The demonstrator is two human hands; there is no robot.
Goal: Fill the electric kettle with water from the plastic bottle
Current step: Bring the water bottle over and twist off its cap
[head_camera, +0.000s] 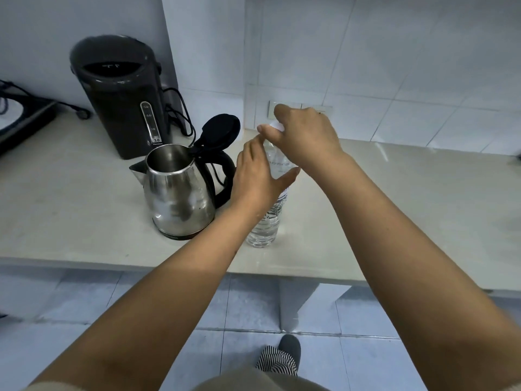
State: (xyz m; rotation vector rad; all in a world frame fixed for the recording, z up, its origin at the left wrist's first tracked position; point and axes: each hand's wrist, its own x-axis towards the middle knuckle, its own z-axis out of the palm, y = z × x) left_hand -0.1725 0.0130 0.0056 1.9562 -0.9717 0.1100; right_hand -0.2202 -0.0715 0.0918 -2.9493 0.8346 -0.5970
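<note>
From my head camera, the bottle point(267, 218) stands upright on the counter point(408, 210), just right of the kettle point(177, 193), whose lid point(221, 129) is flipped up and whose mouth is open. My left hand point(258, 179) is curled around the bottle's upper body, thumb out toward the right, steadying it. My right hand point(306, 134) sits on top with fingers closed on the white cap point(275, 126); I judge I am unscrewing it, though I cannot tell how loose it is.

The bottle is thin and looks nearly full, so squeezing hard as the cap comes free could push water out over the counter. Power cords point(180, 114) run behind the kettle, beside a dispenser point(118, 100), so a spill there would be bad. The bottle also stands near the counter's front edge, so a jerk could tip it.
</note>
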